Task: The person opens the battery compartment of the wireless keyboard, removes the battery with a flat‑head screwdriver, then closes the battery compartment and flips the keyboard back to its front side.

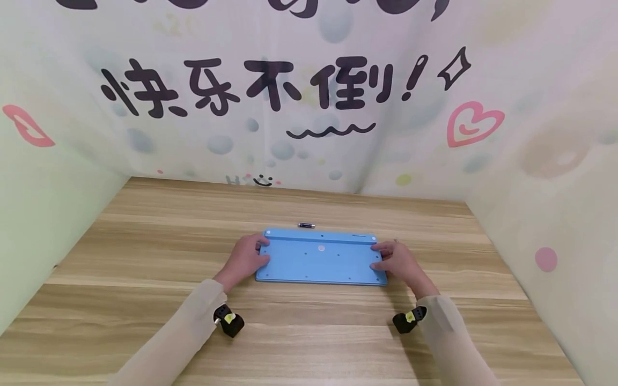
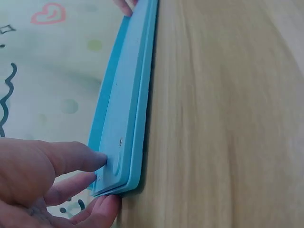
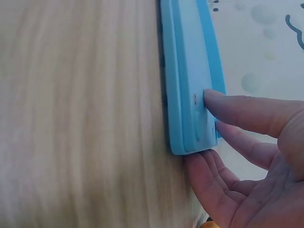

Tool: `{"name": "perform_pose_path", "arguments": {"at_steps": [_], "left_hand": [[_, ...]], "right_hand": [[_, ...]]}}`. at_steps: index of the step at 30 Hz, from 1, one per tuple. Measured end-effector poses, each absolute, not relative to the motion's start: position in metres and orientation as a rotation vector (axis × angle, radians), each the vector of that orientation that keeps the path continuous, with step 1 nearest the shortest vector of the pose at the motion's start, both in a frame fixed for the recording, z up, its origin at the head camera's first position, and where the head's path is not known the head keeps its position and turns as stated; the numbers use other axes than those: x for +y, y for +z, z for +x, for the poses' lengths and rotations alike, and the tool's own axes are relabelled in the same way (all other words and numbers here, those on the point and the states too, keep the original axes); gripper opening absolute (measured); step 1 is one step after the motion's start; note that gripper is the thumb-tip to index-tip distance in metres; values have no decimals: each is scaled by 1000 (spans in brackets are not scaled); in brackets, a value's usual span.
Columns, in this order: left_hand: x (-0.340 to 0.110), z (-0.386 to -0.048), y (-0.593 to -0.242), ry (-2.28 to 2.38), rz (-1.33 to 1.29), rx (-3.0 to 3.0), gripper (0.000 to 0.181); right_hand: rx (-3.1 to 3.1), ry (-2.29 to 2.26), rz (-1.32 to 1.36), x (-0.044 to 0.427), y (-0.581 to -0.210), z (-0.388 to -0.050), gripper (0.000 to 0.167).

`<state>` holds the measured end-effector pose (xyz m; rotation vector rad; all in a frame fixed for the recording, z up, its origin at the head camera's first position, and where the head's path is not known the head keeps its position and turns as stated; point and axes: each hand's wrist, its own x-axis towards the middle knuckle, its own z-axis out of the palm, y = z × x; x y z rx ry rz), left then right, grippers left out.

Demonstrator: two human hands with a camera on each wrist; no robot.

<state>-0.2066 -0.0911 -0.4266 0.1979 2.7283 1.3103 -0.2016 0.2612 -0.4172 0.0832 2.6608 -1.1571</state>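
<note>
A light blue keyboard (image 1: pixel 318 262) lies underside up on the wooden table, showing small screw holes, pale round feet and a raised ridge along its far side. My left hand (image 1: pixel 248 256) grips its left end; in the left wrist view the thumb (image 2: pixel 80 158) presses on the upper face and the other fingers are at the end and edge. At the opposite end, my right hand (image 1: pixel 397 262) holds on the same way, its thumb (image 3: pixel 251 113) on the upper face and fingers curled at the edge. The keys' side is hidden.
Just behind the keyboard lies a small dark cylinder (image 1: pixel 306 225) with a silvery end, like a battery. A printed cloth (image 1: pixel 270 155) hangs along the table's back edge, and pale walls stand at both sides. Wood-grain tabletop (image 1: pixel 309 343) extends in front.
</note>
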Motion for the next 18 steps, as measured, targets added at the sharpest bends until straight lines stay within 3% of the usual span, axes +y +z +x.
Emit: {"name": "perform_pose_path", "arguments": {"at_steps": [18], "left_hand": [[-102, -211, -430, 1506, 91, 2504, 35]], "right_hand": [[2451, -1393, 165, 272, -424, -206, 50]]}}
